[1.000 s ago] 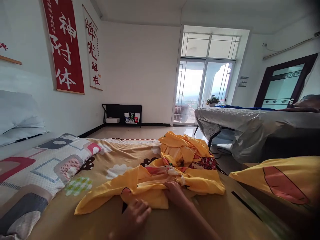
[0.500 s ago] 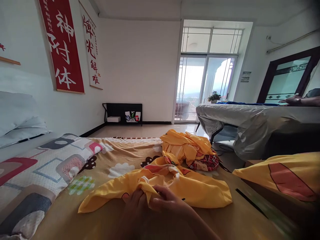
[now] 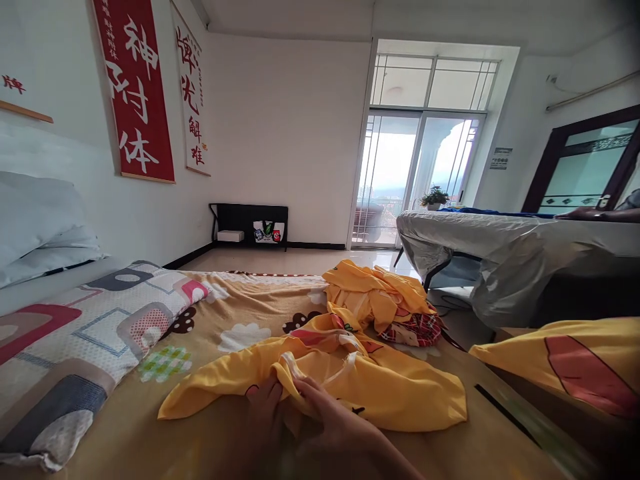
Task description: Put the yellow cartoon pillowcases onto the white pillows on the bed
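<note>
Head view: the right hand (image 3: 323, 408) pinches a gathered edge of the yellow garment (image 3: 326, 364) between its fingers, lower centre; the left hand (image 3: 265, 402) seems to grip it too, though shadowed. Uneven pulling could twist it.

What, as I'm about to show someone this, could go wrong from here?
The yellow garment is bunched up at the left hand and right hand, so it could end up creased or twisted there. The heap of clothes lies close behind it, so a pull might catch and drag some of that along.
</note>
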A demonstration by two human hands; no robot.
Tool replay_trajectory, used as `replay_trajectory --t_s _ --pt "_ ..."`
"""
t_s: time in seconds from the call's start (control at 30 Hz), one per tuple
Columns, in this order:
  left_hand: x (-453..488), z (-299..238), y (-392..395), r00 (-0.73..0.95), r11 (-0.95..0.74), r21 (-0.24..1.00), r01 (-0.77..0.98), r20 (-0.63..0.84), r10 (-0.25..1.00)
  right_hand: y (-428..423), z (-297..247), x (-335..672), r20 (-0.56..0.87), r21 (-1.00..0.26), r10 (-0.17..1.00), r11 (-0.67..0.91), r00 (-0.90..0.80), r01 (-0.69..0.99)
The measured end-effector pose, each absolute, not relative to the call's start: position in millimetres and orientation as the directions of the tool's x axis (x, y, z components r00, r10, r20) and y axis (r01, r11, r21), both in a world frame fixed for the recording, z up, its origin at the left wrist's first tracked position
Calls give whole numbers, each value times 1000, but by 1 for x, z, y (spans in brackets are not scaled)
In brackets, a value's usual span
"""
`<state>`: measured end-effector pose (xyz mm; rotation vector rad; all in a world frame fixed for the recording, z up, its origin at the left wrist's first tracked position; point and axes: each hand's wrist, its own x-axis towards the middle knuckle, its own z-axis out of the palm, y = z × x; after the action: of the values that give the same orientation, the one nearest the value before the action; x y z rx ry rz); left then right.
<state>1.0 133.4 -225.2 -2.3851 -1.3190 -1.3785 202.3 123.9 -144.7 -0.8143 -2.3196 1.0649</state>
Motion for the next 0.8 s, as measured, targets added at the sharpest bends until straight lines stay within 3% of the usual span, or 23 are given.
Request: replay_trajectory --t_s 0.1,0.2,0.37,0.53,0.7,0.8 --pt "-2 -226 134 132 -564 421 711 707 695 127 -152 198 223 -607 762 596 -607 525" --pt "0 -223 131 46 -515 514 686 676 736 138 -161 202 265 -467 840 541 -473 699" --pt "2 -215 135 110 -483 630 608 536 837 163 -180 221 262 -492 896 443 -358 750" --pt "-2 -208 140 242 -482 640 598 429 870 167 -189 225 349 -455 895 422 -279 784" --pt "-8 -198 132 278 -507 645 571 429 859 161 -188 223 414 -465 906 298 -92 833" --pt "-14 -189 118 286 -486 643 591 396 872 156 -184 231 438 -438 896 278 -67 855"
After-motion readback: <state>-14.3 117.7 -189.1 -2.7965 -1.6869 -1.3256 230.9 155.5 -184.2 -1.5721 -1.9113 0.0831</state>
